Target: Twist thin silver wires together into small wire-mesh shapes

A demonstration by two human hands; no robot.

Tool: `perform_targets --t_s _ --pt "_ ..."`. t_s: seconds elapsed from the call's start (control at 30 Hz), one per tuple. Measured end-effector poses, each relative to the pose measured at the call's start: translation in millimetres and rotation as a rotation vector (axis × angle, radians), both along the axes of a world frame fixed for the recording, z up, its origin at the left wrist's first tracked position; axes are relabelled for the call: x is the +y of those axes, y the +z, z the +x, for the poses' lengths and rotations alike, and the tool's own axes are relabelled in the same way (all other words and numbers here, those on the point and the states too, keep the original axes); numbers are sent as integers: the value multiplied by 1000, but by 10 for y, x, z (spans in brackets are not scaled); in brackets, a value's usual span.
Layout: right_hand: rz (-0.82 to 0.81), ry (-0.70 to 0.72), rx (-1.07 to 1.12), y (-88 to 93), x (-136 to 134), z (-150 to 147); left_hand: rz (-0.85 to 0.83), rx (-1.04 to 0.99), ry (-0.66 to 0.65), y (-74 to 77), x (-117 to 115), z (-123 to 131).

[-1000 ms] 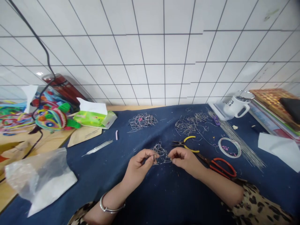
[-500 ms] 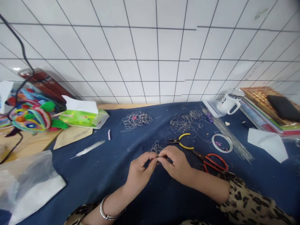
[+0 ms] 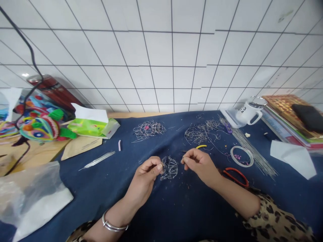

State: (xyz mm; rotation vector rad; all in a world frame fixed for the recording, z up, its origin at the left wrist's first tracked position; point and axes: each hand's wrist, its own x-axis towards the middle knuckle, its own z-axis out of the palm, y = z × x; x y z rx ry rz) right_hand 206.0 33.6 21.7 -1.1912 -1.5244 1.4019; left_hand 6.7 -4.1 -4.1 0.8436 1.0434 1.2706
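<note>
Pinching now with the left hand (image 3: 147, 178), thumb and fingertips closed on the left edge of a small openwork cage of bent silver wire (image 3: 170, 169), seemingly to steady it. Sitting between both hands, above or on the navy-blue cloth (image 3: 156, 215); hard to tell which. Hovering just right of the cage with the right hand (image 3: 202, 168), thumb and fingertips drawn together, perhaps on a strand too fine to make out. Showing just beyond that hand: slim pliers with yellow handles (image 3: 201, 146), partly covered; to its right, a tool with red looped handles (image 3: 237, 170), both probably kept there for quick reach. Farther right, a round white rim (image 3: 251, 158) around tiny pink beads (image 3: 237, 157), likely corralling them. Ahead of the left hand, a loopy silver wire tangle (image 3: 149, 131), apparently set clear of the working spot.
</note>
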Motion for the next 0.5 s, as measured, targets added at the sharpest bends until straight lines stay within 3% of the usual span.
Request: perform_targets --t_s 0.13,0.33,0.5 --pt "-42 25 37 -66 -3 -16 -42 -23 -32 -36 10 -17" --pt "-68 38 79 -174 12 18 27 28 -71 -26 27 -34" --pt "-42 88 -84 -174 12 70 113 123 -39 -36 22 -34"
